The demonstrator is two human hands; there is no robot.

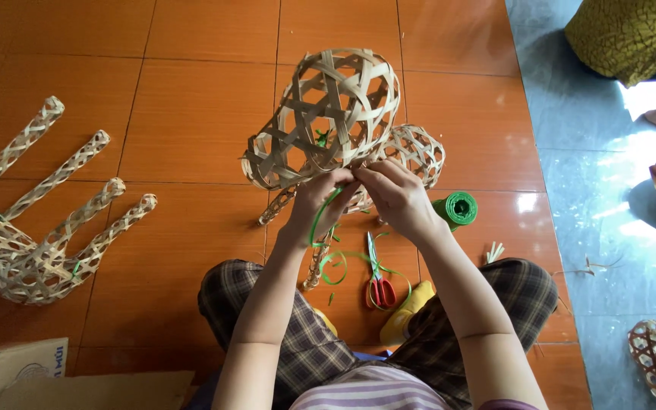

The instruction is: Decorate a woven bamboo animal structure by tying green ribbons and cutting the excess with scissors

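A hollow woven bamboo shape (332,114) is held up over the orange tile floor, open lattice facing me. Both hands meet at its lower edge. My left hand (322,199) pinches a green plastic strip (319,220) that trails down toward my lap. My right hand (395,196) grips the bamboo rim and the strip's other end right beside it. A second, smaller woven piece (417,152) sits just behind my right hand, attached or touching; I cannot tell which.
Red-handled scissors (380,287) lie on the floor between my knees beside a yellow object (404,313). A green spool (455,208) lies to the right. A woven four-legged bamboo figure (36,235) lies at left. Another person sits at top right.
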